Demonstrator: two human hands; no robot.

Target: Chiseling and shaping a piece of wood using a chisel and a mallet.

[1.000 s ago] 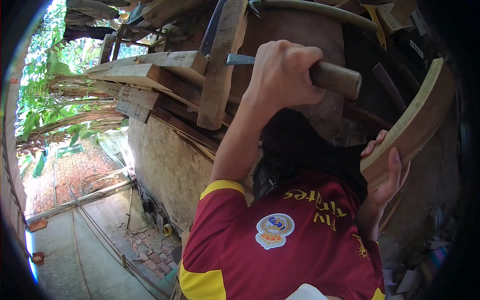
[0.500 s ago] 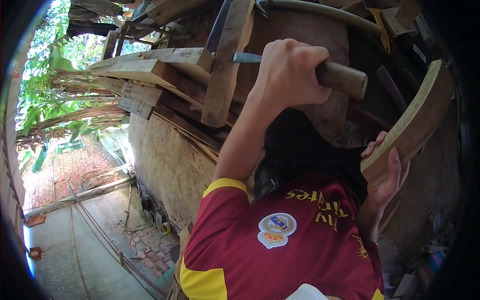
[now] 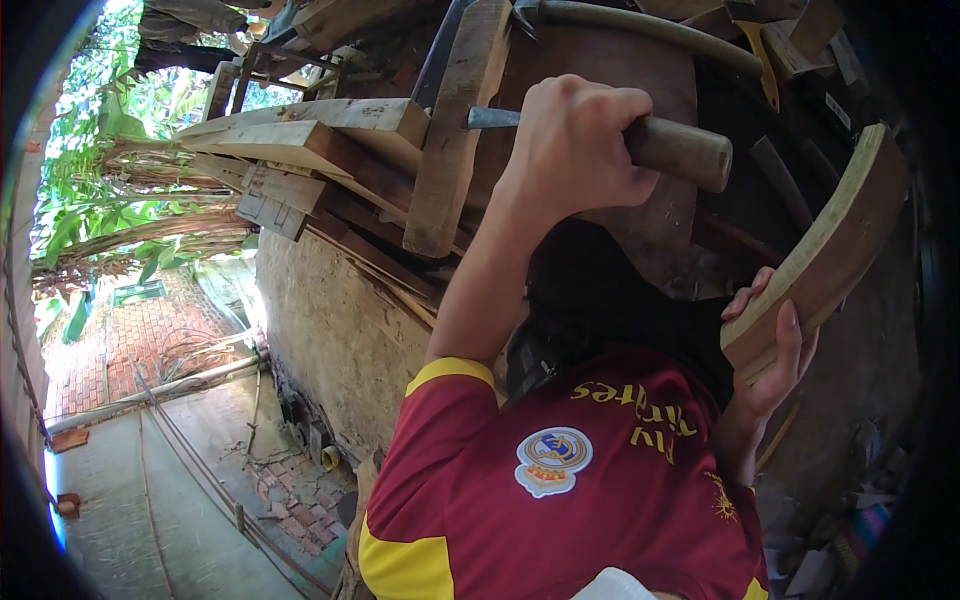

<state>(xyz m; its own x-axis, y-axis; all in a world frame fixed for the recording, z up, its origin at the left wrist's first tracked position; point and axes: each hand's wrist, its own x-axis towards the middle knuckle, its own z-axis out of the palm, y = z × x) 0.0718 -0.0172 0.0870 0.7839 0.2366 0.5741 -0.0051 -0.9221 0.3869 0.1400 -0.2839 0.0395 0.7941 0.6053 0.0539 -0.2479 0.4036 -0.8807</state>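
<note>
My left hand (image 3: 580, 150) is closed in a fist around the wooden handle (image 3: 685, 152) of a chisel. The narrow metal blade (image 3: 494, 118) of this chisel points left, and its tip overlaps an upright wooden beam (image 3: 456, 140) in the picture; whether they touch I cannot tell. At the right, my right hand (image 3: 775, 375) grips the lower end of a thick curved piece of wood (image 3: 835, 240), thumb on the near side and fingertips round the far edge. The wood's upper end tilts away to the upper right.
Stacked planks (image 3: 350, 125) stick out at the left, above a rough wall (image 3: 325, 310). A hammer (image 3: 640, 27) lies across the top on a brown board (image 3: 600, 70). Beside it are an orange-yellow strip (image 3: 765, 70) and wood offcuts (image 3: 815, 30).
The curved wood's upper end has dipped slightly. My left hand with the chisel has shifted a little to the left; both grips stay the same.
</note>
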